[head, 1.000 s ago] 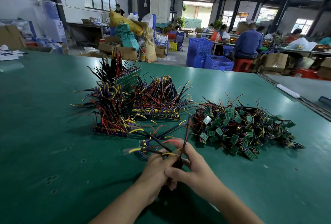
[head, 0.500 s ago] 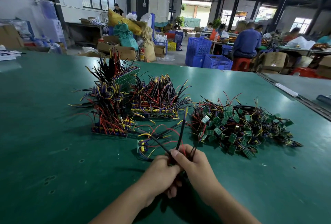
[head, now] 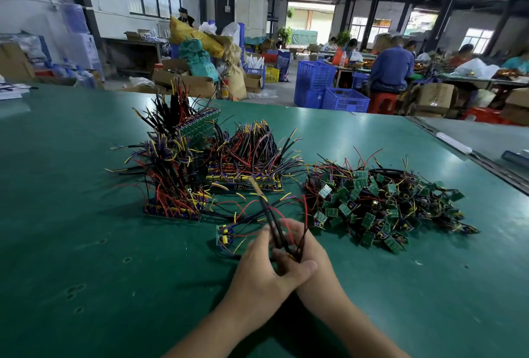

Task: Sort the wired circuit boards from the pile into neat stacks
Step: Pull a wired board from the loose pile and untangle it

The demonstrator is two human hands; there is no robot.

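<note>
Now wires [head: 271,221] stand gripped between left hand [head: 260,271], right hand [head: 316,247].

Pile [head: 383,203] of green wired boards lies right of bristling stacks [head: 171,186]; black wires [head: 271,224] held upright.

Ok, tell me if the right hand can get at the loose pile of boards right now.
Probably yes, once freed. The loose pile lies beside the right hand with only bare table between, but that hand grips the wire bundle together with the left hand and would have to let go first.
</note>
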